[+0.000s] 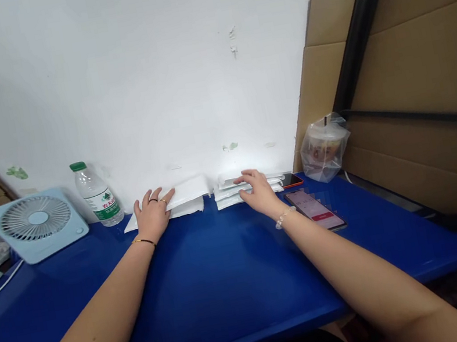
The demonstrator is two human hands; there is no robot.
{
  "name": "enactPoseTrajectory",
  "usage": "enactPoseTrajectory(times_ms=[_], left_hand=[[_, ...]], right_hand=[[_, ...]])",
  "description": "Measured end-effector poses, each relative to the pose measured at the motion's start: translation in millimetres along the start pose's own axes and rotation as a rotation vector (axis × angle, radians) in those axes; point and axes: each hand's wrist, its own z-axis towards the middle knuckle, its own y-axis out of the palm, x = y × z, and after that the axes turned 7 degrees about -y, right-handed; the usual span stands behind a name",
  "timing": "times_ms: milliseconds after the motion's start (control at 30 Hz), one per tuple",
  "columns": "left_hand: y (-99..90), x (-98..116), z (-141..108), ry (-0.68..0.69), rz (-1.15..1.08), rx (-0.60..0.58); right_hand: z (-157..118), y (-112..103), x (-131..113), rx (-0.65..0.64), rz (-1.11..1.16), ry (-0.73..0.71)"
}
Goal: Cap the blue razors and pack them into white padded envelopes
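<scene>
Two low stacks of flat white packets lie side by side at the back of a blue table, against the wall. My left hand (153, 212) rests with spread fingers on the left stack (190, 192). Over the right stack (227, 192) is my right hand (256, 191), its fingers apart and slightly bent, touching or just above the top packet. Neither hand grips anything that shows. The undersides of both hands are hidden.
Left of the stacks stand a water bottle (98, 197) and a light blue fan (38, 222). A lit phone (317, 209), a second dark phone (292, 179) and a bagged drink cup (322, 148) are on the right. Cardboard (424, 77) lines the right side of the blue table (231, 288).
</scene>
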Motion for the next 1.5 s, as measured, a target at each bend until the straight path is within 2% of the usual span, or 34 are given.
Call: enactPoseTrajectory(times_ms=[67, 133, 200, 267, 333, 400, 467, 533, 633, 733, 800, 833, 867, 900, 967, 1033, 1167, 1233, 1333, 1500], left_hand=[[20.9, -14.2, 6.2, -0.016, 0.035, -0.184], [35.2, -23.2, 8.4, -0.064, 0.057, -0.254], [40.3, -25.1, 7.1, -0.117, 0.07, -0.213], [36.3, -18.2, 3.1, -0.153, 0.062, -0.123], [25.9, -2.6, -1.7, -0.172, 0.016, -0.027], [11.6, 18.8, -6.3, -0.165, -0.091, 0.049], [-5.2, 40.9, -10.3, -0.093, -0.257, 0.06], [-23.8, 59.2, -14.3, 0.016, -0.456, 0.006], [-51.9, 76.2, -23.8, 0.152, -0.833, -0.216], [-70.2, 88.3, -41.8, 0.239, -1.266, -0.666], [-72.8, 98.7, -57.5, 0.27, -1.488, -0.993], [-71.8, 104.6, -65.0, 0.265, -1.564, -1.115], [-69.9, 110.4, -71.4, 0.246, -1.608, -1.196], [-68.0, 115.6, -76.0, 0.217, -1.618, -1.229], [-66.3, 122.1, -78.2, 0.146, -1.522, -1.165], [-69.3, 121.0, -71.3, 0.106, -1.266, -0.975], [-86.3, 103.1, -46.9, 0.109, -0.419, -0.477], [-97.1, 95.1, -38.3, 0.137, -0.037, -0.279], [-113.6, 92.8, -33.5, 0.231, 0.259, -0.169], [-137.4, 105.7, -31.4, 0.332, 0.4, -0.099]], right_hand=[[6.8, -3.2, 16.8, -0.009, -0.331, -0.124], [12.9, -4.1, 33.0, -0.094, -0.505, -0.16], [16.9, -2.8, 45.4, -0.159, -0.572, -0.173], [18.3, -1.4, 50.1, -0.158, -0.58, -0.204], [17.2, -2.9, 44.2, -0.102, -0.539, -0.259], [13.9, -8.4, 27.4, -0.022, -0.416, -0.334], [8.5, -16.1, 3.2, 0.07, -0.171, -0.389], [0.9, -22.7, -22.4, 0.16, 0.193, -0.368], [-12.2, -24.2, -50.2, 0.138, 0.832, -0.18], [-22.2, -15.1, -58.2, 0.022, 1.319, 0.037], [-25.6, -7.5, -56.1, -0.019, 1.493, 0.144], [-26.4, -4.8, -54.3, -0.031, 1.545, 0.184], [-26.8, -3.0, -52.5, -0.036, 1.581, 0.214], [-26.8, -2.4, -51.0, -0.038, 1.609, 0.233], [-26.4, -3.4, -48.6, -0.025, 1.665, 0.248], [-25.7, -4.3, -45.8, 0.006, 1.722, 0.282], [-23.9, 5.0, -31.5, 0.049, 1.752, 0.476], [-22.4, 13.9, -20.7, 0.046, 1.746, 0.56], [-20.0, 24.6, -7.4, 0.055, 1.745, 0.635], [-20.5, 30.8, -5.6, -0.066, 1.712, 0.595]])
